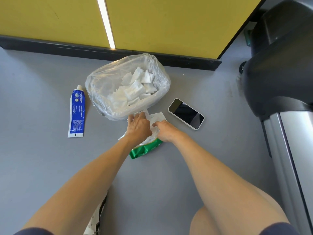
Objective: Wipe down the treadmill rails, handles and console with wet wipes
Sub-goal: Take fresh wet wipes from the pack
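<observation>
A green pack of wet wipes [144,149] lies on the grey floor in front of me. My left hand [138,125] rests on the pack's far end, fingers around its lifted white lid flap. My right hand [165,130] pinches a white wipe [158,117] that sticks out of the pack's opening. At the right edge stands the treadmill, with its dark motor cover [277,65] and its silver side rail [291,150].
A bin lined with a clear plastic bag [128,87] holds several used white wipes just beyond my hands. A blue and white tube [76,112] lies to its left, a white phone [186,113] to its right. A yellow wall with black skirting runs behind.
</observation>
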`<action>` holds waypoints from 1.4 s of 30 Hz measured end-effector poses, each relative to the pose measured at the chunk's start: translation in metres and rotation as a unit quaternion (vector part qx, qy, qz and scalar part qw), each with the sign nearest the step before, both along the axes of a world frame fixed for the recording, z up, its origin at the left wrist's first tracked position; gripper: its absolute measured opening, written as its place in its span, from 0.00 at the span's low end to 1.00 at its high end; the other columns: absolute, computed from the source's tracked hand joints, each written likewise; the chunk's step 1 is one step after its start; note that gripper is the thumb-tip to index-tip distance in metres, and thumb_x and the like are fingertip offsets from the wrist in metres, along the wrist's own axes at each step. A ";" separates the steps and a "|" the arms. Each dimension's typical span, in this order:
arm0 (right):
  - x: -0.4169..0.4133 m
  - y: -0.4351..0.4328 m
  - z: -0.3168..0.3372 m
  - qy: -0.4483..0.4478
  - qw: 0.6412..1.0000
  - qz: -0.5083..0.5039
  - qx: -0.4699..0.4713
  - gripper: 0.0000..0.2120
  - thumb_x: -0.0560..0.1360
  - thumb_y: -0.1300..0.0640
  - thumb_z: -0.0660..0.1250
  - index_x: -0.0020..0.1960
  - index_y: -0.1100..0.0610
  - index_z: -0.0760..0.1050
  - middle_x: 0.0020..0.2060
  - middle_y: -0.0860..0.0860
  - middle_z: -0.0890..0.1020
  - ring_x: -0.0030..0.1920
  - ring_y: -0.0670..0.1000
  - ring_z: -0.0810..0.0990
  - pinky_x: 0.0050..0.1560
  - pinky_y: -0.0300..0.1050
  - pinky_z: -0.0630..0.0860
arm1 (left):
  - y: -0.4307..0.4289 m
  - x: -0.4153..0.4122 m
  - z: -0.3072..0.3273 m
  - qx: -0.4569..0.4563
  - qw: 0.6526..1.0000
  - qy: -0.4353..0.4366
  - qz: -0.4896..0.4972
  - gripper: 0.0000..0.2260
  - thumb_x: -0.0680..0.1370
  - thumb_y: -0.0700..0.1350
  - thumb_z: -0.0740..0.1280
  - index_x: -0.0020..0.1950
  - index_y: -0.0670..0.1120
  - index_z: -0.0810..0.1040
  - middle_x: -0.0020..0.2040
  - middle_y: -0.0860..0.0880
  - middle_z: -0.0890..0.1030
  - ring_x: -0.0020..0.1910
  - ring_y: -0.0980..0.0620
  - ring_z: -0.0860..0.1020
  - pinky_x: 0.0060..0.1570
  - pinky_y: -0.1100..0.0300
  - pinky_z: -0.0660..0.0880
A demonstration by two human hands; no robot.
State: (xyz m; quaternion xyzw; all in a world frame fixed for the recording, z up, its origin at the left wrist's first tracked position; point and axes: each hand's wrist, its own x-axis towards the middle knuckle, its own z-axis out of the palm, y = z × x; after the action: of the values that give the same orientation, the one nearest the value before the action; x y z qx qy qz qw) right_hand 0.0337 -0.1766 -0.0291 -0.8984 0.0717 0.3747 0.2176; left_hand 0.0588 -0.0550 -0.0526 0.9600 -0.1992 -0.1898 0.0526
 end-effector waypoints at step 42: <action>-0.006 0.008 0.003 -0.001 1.000 -0.007 0.003 0.25 0.77 0.52 0.65 0.70 0.61 0.65 0.67 0.59 0.66 0.65 0.59 0.70 0.58 0.46 0.69 | 0.020 0.017 0.008 -0.178 0.931 0.277 0.157 0.06 0.78 0.42 0.62 0.41 0.49 0.70 0.41 0.52 0.72 0.46 0.49 0.70 0.51 0.54 0.69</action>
State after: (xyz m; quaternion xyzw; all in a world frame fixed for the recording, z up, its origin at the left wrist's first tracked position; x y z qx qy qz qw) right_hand 0.0280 -0.1687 -0.0265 -0.8978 0.0767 0.3723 0.2225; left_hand 0.0758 -0.0354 -0.0443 0.8632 -0.0535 -0.3987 0.3050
